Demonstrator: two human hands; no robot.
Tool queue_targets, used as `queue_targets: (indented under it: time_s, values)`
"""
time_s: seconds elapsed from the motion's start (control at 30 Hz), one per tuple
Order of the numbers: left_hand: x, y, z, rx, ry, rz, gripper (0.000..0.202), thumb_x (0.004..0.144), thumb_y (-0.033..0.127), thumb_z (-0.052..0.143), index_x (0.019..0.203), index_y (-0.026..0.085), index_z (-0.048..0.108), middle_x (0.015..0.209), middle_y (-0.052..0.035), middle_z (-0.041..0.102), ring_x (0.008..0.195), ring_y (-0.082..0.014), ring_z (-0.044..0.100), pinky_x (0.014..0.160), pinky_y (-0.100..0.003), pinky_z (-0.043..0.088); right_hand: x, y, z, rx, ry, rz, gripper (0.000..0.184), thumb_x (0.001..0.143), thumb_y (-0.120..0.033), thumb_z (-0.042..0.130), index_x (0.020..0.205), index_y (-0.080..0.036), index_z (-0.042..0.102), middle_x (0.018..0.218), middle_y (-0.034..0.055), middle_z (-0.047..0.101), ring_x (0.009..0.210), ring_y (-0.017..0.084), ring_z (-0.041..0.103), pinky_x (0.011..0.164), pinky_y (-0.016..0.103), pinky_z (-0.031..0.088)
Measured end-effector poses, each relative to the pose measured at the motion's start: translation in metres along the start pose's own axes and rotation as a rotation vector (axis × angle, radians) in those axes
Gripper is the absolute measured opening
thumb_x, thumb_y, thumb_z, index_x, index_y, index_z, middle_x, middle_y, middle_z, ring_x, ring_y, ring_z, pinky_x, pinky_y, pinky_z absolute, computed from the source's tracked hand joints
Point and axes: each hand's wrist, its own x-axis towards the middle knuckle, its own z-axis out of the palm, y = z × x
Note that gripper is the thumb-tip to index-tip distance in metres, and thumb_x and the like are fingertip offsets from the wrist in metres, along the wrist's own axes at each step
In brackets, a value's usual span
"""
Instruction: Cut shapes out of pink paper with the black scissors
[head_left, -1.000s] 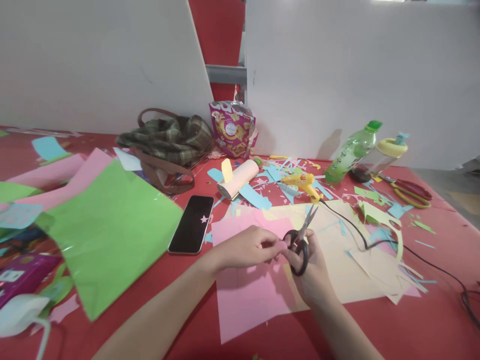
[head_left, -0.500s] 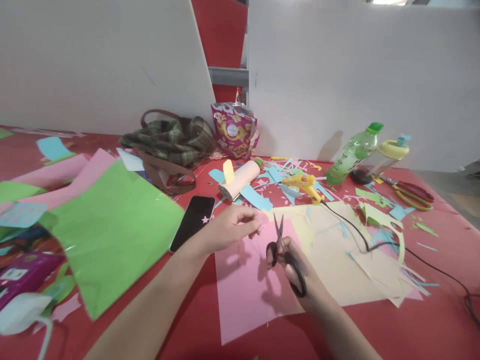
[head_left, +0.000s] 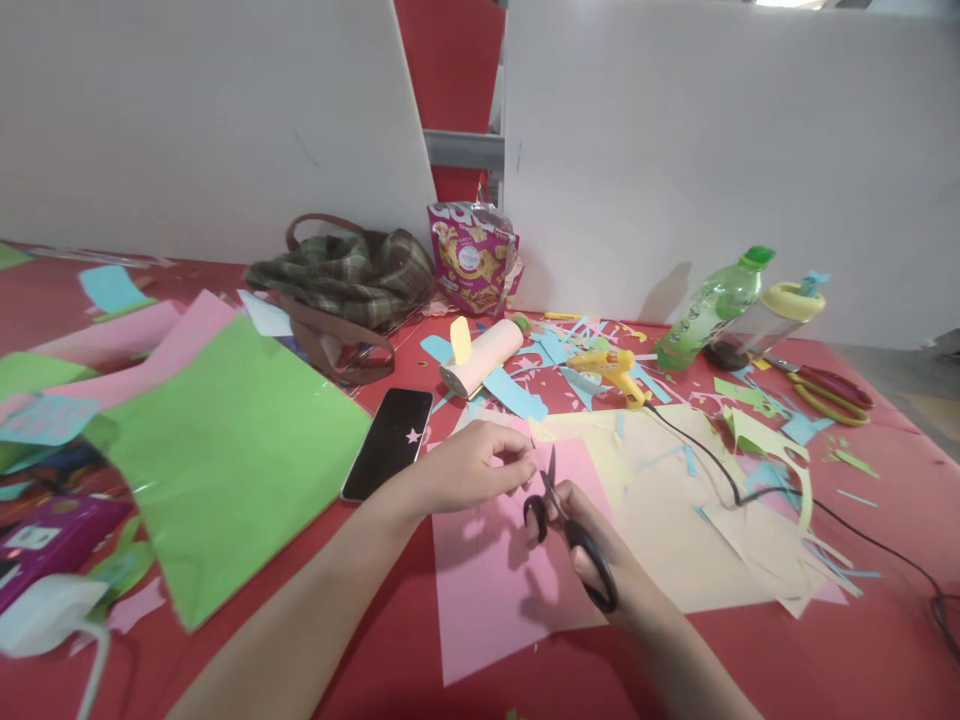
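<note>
My left hand (head_left: 487,462) is closed in a pinch on a small piece of pink paper (head_left: 524,430), mostly hidden behind the fingers. The fingers of my right hand (head_left: 592,535) are through the black handles of a pair of scissors (head_left: 585,565). Their blades point up and away, slightly parted, right beside my left fingertips. Below both hands lies a pink paper sheet (head_left: 480,620), overlapping a cream sheet (head_left: 667,570). A tiny pink paper star (head_left: 412,436) rests on a black phone (head_left: 387,450) left of my left hand.
A yellow glue gun (head_left: 611,367) with a black cord lies behind the sheets. Beyond my hands are a paper-covered tube (head_left: 487,358), paper scraps, a snack bag (head_left: 474,258) and a plaid bag (head_left: 352,275). A green bottle (head_left: 712,310) leans at right; green paper (head_left: 232,470) covers the left.
The scissor blades have come closer to my left fingertips and tilted, with the gap between them shifting. My left hand has moved slightly right, still pinching the pink piece. The view has shifted a little.
</note>
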Motion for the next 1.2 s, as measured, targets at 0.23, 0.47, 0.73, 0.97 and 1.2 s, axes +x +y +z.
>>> queue_targets:
  time_s: [0.23,0.47,0.73,0.97,1.2]
  values:
    - [-0.0012,-0.0013,-0.0013,0.005,-0.020,0.019,0.024,0.075,0.025,0.038,0.056,0.014,0.047,0.056,0.0022,0.050,0.053,-0.0085,0.045,0.051,-0.019,0.033,-0.0001,-0.0023,0.0007,0.010,-0.012,0.003,0.039,0.064,-0.054,0.052,0.081,-0.022,0.038,0.078,0.0030,0.042,0.068,0.017,0.039,0.063,0.029,0.031]
    - [-0.0011,0.0005,-0.0008,0.010,-0.029,0.020,0.024,0.075,0.025,0.037,0.057,0.014,0.048,0.056,0.0020,0.050,0.052,-0.0084,0.045,0.049,-0.019,0.032,0.0007,-0.0020,0.0011,-0.004,-0.012,-0.009,0.039,0.065,-0.055,0.051,0.080,-0.022,0.038,0.077,0.0030,0.041,0.068,0.017,0.038,0.064,0.029,0.030]
    - [0.0000,0.0018,-0.0012,0.031,-0.037,0.015,0.025,0.076,0.026,0.037,0.057,0.014,0.047,0.056,0.0024,0.050,0.053,-0.0081,0.045,0.051,-0.019,0.033,0.0010,0.0019,-0.0004,0.017,-0.018,-0.019,0.040,0.065,-0.054,0.052,0.080,-0.021,0.037,0.077,0.0029,0.040,0.069,0.017,0.038,0.064,0.029,0.030]
    - [-0.0002,0.0002,-0.0007,0.058,-0.034,0.009,0.025,0.076,0.026,0.037,0.058,0.014,0.047,0.058,0.0023,0.050,0.054,-0.0081,0.045,0.052,-0.019,0.033,0.0003,-0.0001,0.0002,0.032,-0.032,-0.015,0.039,0.066,-0.053,0.052,0.080,-0.020,0.037,0.076,0.0028,0.040,0.068,0.016,0.039,0.063,0.028,0.031]
    - [-0.0007,0.0003,-0.0023,0.034,-0.051,0.017,0.026,0.077,0.028,0.037,0.058,0.014,0.047,0.058,0.0023,0.050,0.055,-0.0079,0.046,0.053,-0.018,0.034,0.0021,0.0001,0.0018,0.064,-0.047,-0.035,0.038,0.066,-0.052,0.053,0.078,-0.020,0.036,0.072,0.0020,0.041,0.065,0.015,0.041,0.061,0.029,0.033]
